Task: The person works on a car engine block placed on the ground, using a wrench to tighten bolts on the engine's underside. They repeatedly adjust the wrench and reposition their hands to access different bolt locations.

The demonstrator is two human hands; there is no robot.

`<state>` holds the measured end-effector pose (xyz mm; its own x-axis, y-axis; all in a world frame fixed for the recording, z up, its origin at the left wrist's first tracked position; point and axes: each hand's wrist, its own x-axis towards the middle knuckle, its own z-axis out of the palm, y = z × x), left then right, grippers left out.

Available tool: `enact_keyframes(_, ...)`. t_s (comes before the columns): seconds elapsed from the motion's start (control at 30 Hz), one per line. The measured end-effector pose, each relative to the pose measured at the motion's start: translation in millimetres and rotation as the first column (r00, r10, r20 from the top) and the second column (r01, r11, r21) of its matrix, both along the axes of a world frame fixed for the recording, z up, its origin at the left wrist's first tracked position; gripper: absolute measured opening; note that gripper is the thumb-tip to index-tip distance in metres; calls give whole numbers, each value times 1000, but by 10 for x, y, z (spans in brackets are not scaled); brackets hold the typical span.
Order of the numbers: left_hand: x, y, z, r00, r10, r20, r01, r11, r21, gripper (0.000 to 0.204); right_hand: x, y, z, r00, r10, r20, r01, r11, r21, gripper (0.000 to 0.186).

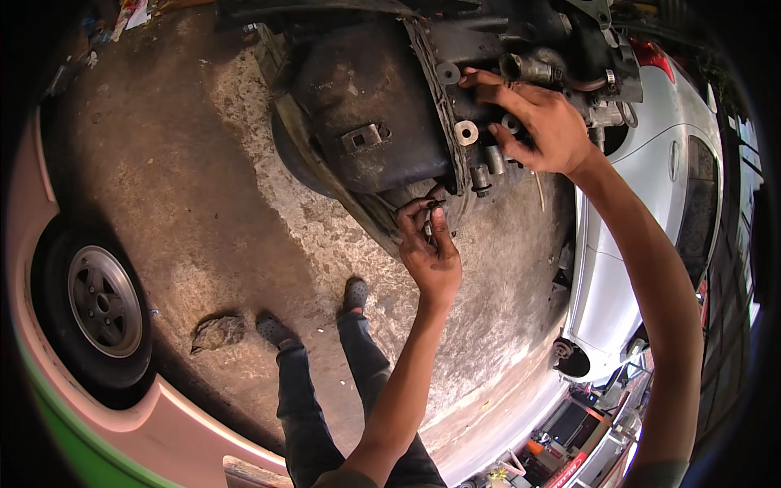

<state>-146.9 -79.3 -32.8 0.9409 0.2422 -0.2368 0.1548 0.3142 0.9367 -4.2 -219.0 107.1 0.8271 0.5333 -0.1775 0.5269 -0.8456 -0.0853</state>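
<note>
A greasy dark engine and gearbox assembly [362, 98] fills the upper middle, with a square metal piece [360, 139] on its housing. My left hand [427, 248] is closed in a pinch on a small dark metal part [436, 205] just below the housing's lower edge. My right hand [541, 122] rests with fingers curved and apart on the side beside a gasketed flange, near a grey washer [448, 73] and a pale washer [465, 132]. Short metal cylinders [495, 160] and a hose stub [525, 67] sit around it; the tips of some fingers are hard to make out.
A pink vehicle body [187, 411] with a wheel [95, 305] stands at left, a silver car [618, 260] at right. My feet [277, 329] are on the stained concrete floor [187, 195], beside a dark rag-like lump [218, 332]. Assorted equipment [586, 427] lies at lower right.
</note>
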Motion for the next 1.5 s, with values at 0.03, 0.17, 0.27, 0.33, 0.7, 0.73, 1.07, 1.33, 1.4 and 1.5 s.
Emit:
enact_keyframes(0.03, 1, -9, 3, 999, -18, 41, 20, 999, -31, 21, -2, 3, 2, 1000, -9, -8, 9, 1000, -6, 33)
enact_keyframes(0.17, 8, 5, -33, 996, -81, 34, 74, 983, 166, 22, -5, -5, -5, 1000, 2, 23, -2, 1000, 8, 33)
enact_keyframes(0.27, 21, 21, -58, 994, -111, 5, 107, 972, 207, 22, 26, -6, -56, 992, 66, 105, -71, 997, 43, 33)
enact_keyframes(0.33, 19, 24, -66, 995, -98, -14, 99, 979, 178, 22, 20, -19, -54, 994, 55, 96, -58, 998, 27, 33)
enact_keyframes(0.7, -39, -43, -85, 997, 24, 74, -18, 997, -74, 24, 30, -46, -79, 986, 83, 142, -89, 995, 35, 35)
enact_keyframes(0.73, -39, -35, -85, 998, 16, 58, -11, 997, -79, 25, 24, -50, -79, 988, 75, 136, -81, 996, 38, 36)
enact_keyframes(1.07, -18, 40, 15, 962, -117, -245, 28, 940, -341, 30, 24, -57, -73, 987, 84, 135, -89, 996, 27, 36)
enact_keyframes(1.33, 83, 127, 112, 896, -168, -411, -85, 843, -531, 32, 6, -31, -48, 992, 54, 112, -56, 998, 18, 36)
enact_keyframes(1.4, 87, 88, 121, 946, -136, -295, -24, 876, -481, 33, 19, -27, -63, 988, 71, 134, -75, 997, 24, 36)
enact_keyframes(1.5, 72, 80, 123, 969, -121, -216, 18, 904, -427, 32, 13, -36, -37, 998, 29, 58, -30, 999, 12, 35)
